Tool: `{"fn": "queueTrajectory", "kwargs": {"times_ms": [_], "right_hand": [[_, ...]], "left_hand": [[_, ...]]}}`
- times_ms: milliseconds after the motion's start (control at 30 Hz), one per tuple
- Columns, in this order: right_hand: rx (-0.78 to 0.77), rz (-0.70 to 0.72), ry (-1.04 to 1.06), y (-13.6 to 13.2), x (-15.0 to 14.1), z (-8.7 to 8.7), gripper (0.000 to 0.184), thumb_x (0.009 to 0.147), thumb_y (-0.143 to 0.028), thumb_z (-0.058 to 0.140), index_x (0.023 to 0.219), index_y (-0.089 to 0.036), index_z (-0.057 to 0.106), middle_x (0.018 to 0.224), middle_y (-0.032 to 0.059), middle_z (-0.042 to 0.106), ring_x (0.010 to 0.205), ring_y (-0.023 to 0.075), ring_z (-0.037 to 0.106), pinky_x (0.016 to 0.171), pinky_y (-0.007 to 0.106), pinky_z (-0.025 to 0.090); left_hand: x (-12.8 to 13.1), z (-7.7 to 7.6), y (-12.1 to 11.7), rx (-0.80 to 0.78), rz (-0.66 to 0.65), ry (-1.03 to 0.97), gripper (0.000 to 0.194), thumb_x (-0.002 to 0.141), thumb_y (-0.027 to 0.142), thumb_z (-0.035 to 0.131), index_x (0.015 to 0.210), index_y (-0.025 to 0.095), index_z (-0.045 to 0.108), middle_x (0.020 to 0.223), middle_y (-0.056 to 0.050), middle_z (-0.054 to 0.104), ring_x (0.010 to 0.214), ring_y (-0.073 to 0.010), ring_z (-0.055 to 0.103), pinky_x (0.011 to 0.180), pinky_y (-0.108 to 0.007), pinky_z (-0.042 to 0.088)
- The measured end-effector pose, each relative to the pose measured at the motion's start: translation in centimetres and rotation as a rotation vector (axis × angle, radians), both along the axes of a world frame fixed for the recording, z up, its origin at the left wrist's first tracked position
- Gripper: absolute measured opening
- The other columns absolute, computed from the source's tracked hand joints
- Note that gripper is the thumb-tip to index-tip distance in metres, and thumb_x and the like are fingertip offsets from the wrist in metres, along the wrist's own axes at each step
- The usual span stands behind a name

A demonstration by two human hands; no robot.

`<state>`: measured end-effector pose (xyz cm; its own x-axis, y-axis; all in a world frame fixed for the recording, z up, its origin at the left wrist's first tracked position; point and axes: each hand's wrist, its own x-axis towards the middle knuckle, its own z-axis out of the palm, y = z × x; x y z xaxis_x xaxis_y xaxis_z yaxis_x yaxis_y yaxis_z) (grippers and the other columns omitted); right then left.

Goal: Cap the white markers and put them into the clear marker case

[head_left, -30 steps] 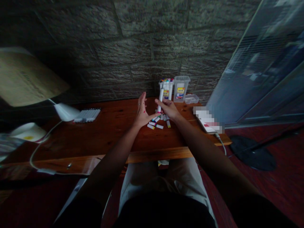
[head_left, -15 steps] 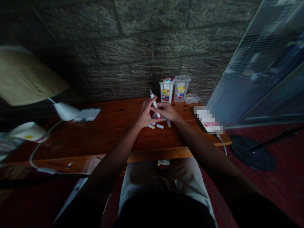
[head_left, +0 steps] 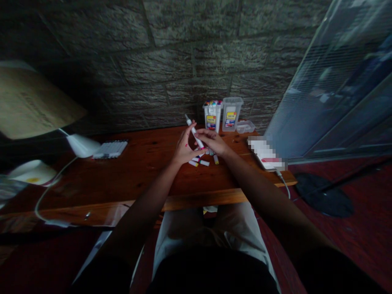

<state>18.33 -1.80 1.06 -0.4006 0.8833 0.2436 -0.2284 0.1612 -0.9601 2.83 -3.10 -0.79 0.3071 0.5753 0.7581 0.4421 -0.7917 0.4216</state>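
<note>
Both of my hands meet above the middle of the wooden desk [head_left: 137,171]. My right hand [head_left: 212,141] pinches a white marker [head_left: 192,130] that slants up and to the left. My left hand [head_left: 183,148] has its fingers curled against the marker's lower end, which shows a pink tip. Red ink marks show on my left fingers. Under the hands lie several loose markers [head_left: 200,161] on the desk.
Against the stone wall stand a clear tub full of markers [head_left: 212,115], an empty clear tub [head_left: 231,113] and a small clear lid [head_left: 246,126]. A flat row of white markers [head_left: 110,149], a desk lamp [head_left: 81,145] and a corded device [head_left: 267,157] also rest on the desk.
My right hand brought the marker from the full tub toward my left hand. My left hand went from flat and open to curled at the marker's lower end. The marker now tilts left.
</note>
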Motion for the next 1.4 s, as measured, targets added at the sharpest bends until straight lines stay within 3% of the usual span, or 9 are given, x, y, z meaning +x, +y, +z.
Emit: {"fn": "queueTrajectory", "kwargs": {"times_ms": [167,367,467,567,833,1033,1133,1267,1400], "right_hand": [[-0.053,0.032,0.017,0.2,0.0,-0.5,0.033,0.071,-0.038,0.075,0.098,-0.023,0.064,0.07,-0.0015,0.067,0.058,0.0111,0.06,0.052,0.022,0.048],[-0.011,0.003,0.043,0.7,0.1,-0.9,0.029,0.074,-0.039,0.073,0.098,-0.023,0.065,0.074,-0.0008,0.067,0.06,0.0108,0.059,0.055,0.023,0.05],[0.002,-0.061,0.091,1.2,0.2,-1.0,0.027,0.075,-0.041,0.071,0.095,-0.023,0.064,0.078,-0.0006,0.066,0.063,0.01,0.059,0.057,0.022,0.049],[-0.069,-0.165,0.105,1.5,0.3,-0.9,0.025,0.076,-0.043,0.068,0.089,-0.022,0.062,0.072,-0.0029,0.061,0.052,0.0068,0.05,0.049,0.02,0.042],[-0.135,-0.216,0.128,1.2,0.5,-0.5,0.044,0.075,-0.063,0.064,0.089,-0.021,0.063,0.05,-0.0083,0.038,0.038,0.0048,0.029,0.036,0.019,0.02],[-0.11,-0.241,0.093,1.1,0.2,-0.5,0.041,0.074,-0.057,0.07,0.089,-0.02,0.058,0.061,-0.0051,0.057,0.039,0.0034,0.034,0.036,0.018,0.024],[-0.113,-0.239,0.096,0.8,0.3,-0.1,0.04,0.076,-0.057,0.067,0.092,-0.021,0.059,0.055,-0.0077,0.049,0.038,0.0039,0.03,0.036,0.019,0.02],[-0.082,-0.242,0.07,0.5,0.5,0.1,0.054,0.083,-0.067,0.051,0.101,-0.019,0.066,0.047,-0.008,0.034,0.037,0.006,0.021,0.035,0.023,0.013],[-0.062,-0.287,0.02,1.0,0.6,-0.5,0.057,0.077,-0.071,0.055,0.093,-0.018,0.069,0.047,-0.0068,0.037,0.037,0.0053,0.024,0.036,0.023,0.015]], "left_hand": [[-0.1,-0.4,0.4,-0.037,-0.011,-0.002,0.101,0.067,0.034,0.082,0.149,0.03,0.023,0.152,-0.013,0.035,0.138,-0.0312,0.038,0.112,-0.052,0.036],[0.2,-0.7,0.6,-0.094,-0.052,-0.062,0.106,0.065,0.035,0.083,0.15,0.033,0.019,0.15,-0.013,0.037,0.129,-0.0307,0.048,0.096,-0.046,0.052],[0.5,-0.8,0.7,-0.157,-0.052,-0.14,0.094,0.074,0.036,0.076,0.149,0.033,0.019,0.142,-0.014,0.047,0.113,-0.0253,0.06,0.078,-0.035,0.058],[0.5,-0.9,0.9,-0.225,0.009,-0.228,0.071,0.085,0.038,0.064,0.146,0.029,0.028,0.12,-0.012,0.063,0.094,-0.0184,0.066,0.067,-0.027,0.055],[0.0,-0.8,1.0,-0.27,0.13,-0.275,0.038,0.091,0.043,0.054,0.121,0.02,0.056,0.079,-0.005,0.07,0.074,-0.0145,0.067,0.066,-0.026,0.053],[0.0,-0.7,0.9,-0.285,0.113,-0.239,0.034,0.092,0.045,0.052,0.112,0.019,0.06,0.071,-0.003,0.07,0.066,-0.0131,0.066,0.061,-0.024,0.051],[0.1,-0.7,0.9,-0.299,0.104,-0.25,0.034,0.091,0.045,0.052,0.109,0.018,0.061,0.069,-0.003,0.069,0.064,-0.013,0.066,0.06,-0.023,0.05],[0.0,-0.8,0.9,-0.303,0.099,-0.242,0.033,0.091,0.045,0.052,0.108,0.019,0.062,0.068,-0.002,0.068,0.063,-0.0128,0.066,0.06,-0.023,0.05],[0.0,-0.8,0.9,-0.316,0.099,-0.231,0.031,0.091,0.045,0.051,0.107,0.021,0.063,0.066,-0.001,0.067,0.061,-0.0124,0.065,0.058,-0.023,0.049]]}}
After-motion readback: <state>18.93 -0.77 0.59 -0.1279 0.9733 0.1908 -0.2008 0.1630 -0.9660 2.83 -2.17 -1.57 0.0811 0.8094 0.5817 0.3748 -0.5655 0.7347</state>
